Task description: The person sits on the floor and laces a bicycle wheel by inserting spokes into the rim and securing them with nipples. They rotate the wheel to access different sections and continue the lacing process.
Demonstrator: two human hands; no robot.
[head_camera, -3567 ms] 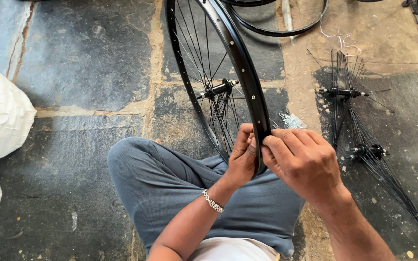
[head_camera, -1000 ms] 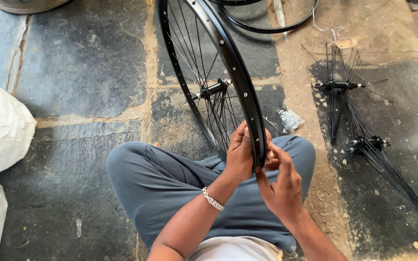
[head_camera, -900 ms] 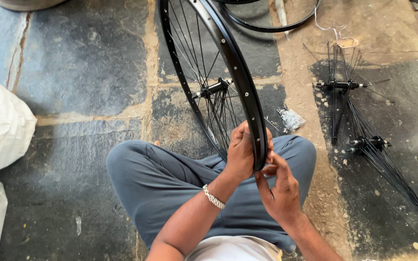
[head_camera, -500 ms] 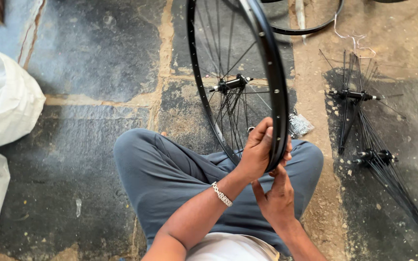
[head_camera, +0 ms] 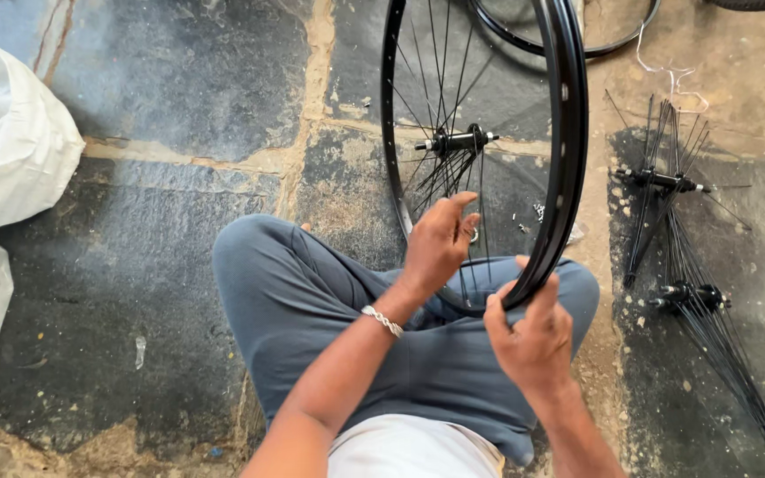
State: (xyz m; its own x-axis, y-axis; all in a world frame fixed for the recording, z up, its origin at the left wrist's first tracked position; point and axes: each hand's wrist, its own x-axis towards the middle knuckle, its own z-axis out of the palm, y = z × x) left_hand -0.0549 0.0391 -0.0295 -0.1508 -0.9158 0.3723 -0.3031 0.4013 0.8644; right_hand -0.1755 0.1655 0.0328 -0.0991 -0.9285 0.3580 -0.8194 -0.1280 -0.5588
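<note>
Two bare hands work at a black bicycle wheel [head_camera: 568, 159] that stands upright on its rim over the lap of a seated person in grey-blue trousers [head_camera: 312, 310]. Left hand [head_camera: 440, 243], with a silver bracelet [head_camera: 382, 320] at the wrist, reaches in among the thin spokes [head_camera: 436, 97] below the hub [head_camera: 455, 142]; its fingers are loosely curled and partly spread, touching the spokes, and whether they pinch one cannot be told. Right hand [head_camera: 533, 332] grips the lower arc of the rim from outside, thumb and fingers closed around it. Wheel occupies the upper centre of the view, its lowest part resting between the knees, its top cut off by the frame edge. Behind it, a second bare rim [head_camera: 577, 44] lies flat on the stone floor [head_camera: 179, 97], partly hidden by the upright wheel. Right of the person, well apart from the hands, two loose hubs with bundles of black spokes [head_camera: 675, 230] lie on the dark slabs, one above the other. A piece of pale wire or string [head_camera: 666, 75] lies near the upper bundle. Small bright scraps [head_camera: 537, 212] show on the floor through the spokes. At far left, a large white sack [head_camera: 2, 168], crumpled and plain, fills the edge of the view.
</note>
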